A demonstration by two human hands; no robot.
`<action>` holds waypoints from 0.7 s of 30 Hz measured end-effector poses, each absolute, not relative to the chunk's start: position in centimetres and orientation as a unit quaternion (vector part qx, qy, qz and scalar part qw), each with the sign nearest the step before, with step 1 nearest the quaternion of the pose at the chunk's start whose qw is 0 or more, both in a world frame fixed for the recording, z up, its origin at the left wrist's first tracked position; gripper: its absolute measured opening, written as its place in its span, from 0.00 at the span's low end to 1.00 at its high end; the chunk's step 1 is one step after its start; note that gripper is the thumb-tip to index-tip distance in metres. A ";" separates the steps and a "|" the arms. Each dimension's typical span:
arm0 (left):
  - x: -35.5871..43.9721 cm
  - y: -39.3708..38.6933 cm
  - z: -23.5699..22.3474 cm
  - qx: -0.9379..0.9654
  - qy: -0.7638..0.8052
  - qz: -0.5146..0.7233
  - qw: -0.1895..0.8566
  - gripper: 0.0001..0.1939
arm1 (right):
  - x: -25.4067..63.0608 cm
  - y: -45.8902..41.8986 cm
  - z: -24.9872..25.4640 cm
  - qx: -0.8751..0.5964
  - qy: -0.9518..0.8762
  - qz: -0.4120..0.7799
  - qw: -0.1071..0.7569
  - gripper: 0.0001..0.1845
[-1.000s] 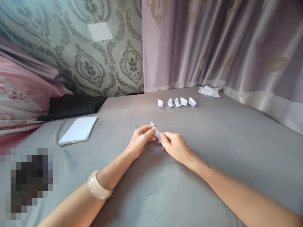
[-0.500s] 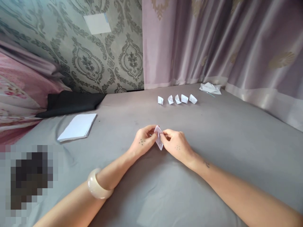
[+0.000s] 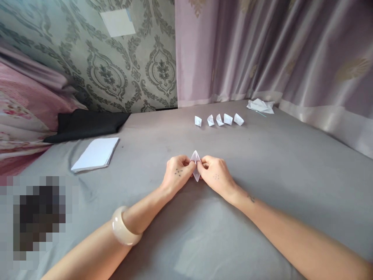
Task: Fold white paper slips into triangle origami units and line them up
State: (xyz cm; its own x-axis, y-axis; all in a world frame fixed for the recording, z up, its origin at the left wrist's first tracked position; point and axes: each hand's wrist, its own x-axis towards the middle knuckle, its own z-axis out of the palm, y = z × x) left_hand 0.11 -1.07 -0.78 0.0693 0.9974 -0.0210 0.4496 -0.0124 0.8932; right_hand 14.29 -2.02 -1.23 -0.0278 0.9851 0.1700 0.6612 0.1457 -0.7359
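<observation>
A small folded white paper piece (image 3: 195, 164) stands between my two hands on the grey sheet (image 3: 262, 186). My left hand (image 3: 177, 174) pinches its left side with curled fingers. My right hand (image 3: 215, 175) pinches its right side the same way. The paper's pointed top and bottom tip show between the knuckles. A cream bangle (image 3: 124, 231) sits on my left forearm.
Several small folded white paper boats (image 3: 219, 119) stand in a row farther back. A stack of white paper sheets (image 3: 96, 154) lies at the left. Crumpled white paper (image 3: 260, 105) lies by the curtain. A black cloth (image 3: 87, 123) and pink pillows sit at the left.
The paper, held as a thin flat strip a second ago, now spreads wider into a diamond shape. Both hands have closed in around it and lowered toward the sheet.
</observation>
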 end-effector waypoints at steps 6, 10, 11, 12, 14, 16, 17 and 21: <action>0.1 -1.0 -0.5 0.619 0.603 0.331 0.380 0.08 | 14.2 -2.2 -0.9 -0.619 -0.686 0.216 0.315 0.15; -0.1 -0.7 -1.0 0.610 0.590 0.333 0.411 0.08 | 14.5 -2.3 -0.3 -0.586 -0.681 0.240 0.368 0.10; -0.1 -0.6 -1.1 0.611 0.583 0.332 0.421 0.09 | 14.6 -2.2 -0.1 -0.580 -0.674 0.247 0.387 0.10; -0.1 -0.6 -1.2 0.613 0.576 0.331 0.429 0.09 | 14.7 -2.1 0.0 -0.574 -0.668 0.253 0.401 0.11; -0.1 -0.7 -1.2 0.617 0.563 0.331 0.438 0.10 | 14.9 -1.9 0.1 -0.562 -0.670 0.263 0.409 0.12; 0.0 -0.8 -1.1 0.618 0.559 0.329 0.443 0.09 | 15.2 -1.6 -0.1 -0.552 -0.685 0.263 0.397 0.12; 0.0 -0.8 -0.9 0.617 0.560 0.325 0.448 0.09 | 15.3 -1.5 -0.2 -0.551 -0.690 0.259 0.391 0.13; 0.2 -1.0 -0.3 0.607 0.556 0.307 0.478 0.09 | 15.6 -1.4 -0.4 -0.567 -0.691 0.239 0.380 0.13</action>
